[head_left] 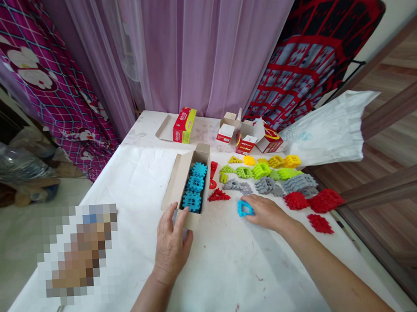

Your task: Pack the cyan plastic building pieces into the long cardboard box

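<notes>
My right hand (264, 212) grips a blue plastic building piece (245, 209) with a square opening, low over the white table cover. My left hand (173, 238) rests at the near end of an open cardboard box (176, 179), fingers apart and touching its edge. Inside the box lie several blue toothed building pieces (196, 183). Red pieces (218, 195) lie just right of the box. Beyond my right hand are grey pieces (265, 185), green pieces (261, 170) and yellow pieces (275, 161), in rows. Stacked red pieces (326, 200) sit to its right.
At the back stand a red and green box (184, 125) and opened red and white boxes (246, 142). A white bag (330, 129) lies at the back right. A blurred-out object (82, 253) is near the left table edge. Purple curtains (195, 48) hang behind.
</notes>
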The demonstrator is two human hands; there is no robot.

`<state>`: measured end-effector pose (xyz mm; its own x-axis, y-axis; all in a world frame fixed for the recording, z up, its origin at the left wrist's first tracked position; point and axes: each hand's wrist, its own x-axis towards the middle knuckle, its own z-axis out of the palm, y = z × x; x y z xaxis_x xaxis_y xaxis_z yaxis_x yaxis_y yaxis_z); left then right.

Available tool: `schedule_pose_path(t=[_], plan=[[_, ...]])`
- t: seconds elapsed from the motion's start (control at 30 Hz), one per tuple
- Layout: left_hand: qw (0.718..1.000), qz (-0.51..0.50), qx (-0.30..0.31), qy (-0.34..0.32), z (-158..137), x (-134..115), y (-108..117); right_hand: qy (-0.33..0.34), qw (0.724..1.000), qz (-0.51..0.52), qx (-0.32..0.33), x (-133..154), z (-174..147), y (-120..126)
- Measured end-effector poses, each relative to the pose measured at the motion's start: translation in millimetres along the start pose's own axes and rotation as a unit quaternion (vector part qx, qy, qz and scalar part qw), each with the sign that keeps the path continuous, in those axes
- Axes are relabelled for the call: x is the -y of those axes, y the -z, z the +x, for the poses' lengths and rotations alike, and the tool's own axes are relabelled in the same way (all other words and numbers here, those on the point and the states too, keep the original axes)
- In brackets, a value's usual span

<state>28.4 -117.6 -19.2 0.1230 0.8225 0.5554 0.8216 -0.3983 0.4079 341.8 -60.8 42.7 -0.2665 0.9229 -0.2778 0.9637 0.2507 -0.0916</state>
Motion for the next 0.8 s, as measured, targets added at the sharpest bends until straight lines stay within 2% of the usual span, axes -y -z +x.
schedule_pose_path(t=[0.3, 0.4, 0.47, 0.57, 0.7, 0.8], plan=[[1.000, -0.004, 0.001, -0.001, 0, -1, 1, -0.004, 1.000, 0.009, 0.008, 5, -6, -8], [1.000, -0.007, 0.002, 0.000, 0, -2, 1, -0.003, 1.000, 0.024, -0.008, 1, -3, -3], [1.000, -0.010, 0.001, 0.003, 0, -2, 1, -0.006, 0.998, 0.046, -0.040, 1, 4, 9], [1.000, -0.011, 0.004, 0.005, 0, -1, 1, -0.002, 0.993, 0.075, -0.090, 13, 25, 41], [1.000, -0.008, 0.006, 0.002, 0, 0, 0, 0.040, 0.985, 0.058, -0.156, 52, 69, 85], [1.000, -0.005, 0.003, 0.001, -1, 1, -1, 0.061, 0.986, 0.007, -0.152, 82, 105, 100]])
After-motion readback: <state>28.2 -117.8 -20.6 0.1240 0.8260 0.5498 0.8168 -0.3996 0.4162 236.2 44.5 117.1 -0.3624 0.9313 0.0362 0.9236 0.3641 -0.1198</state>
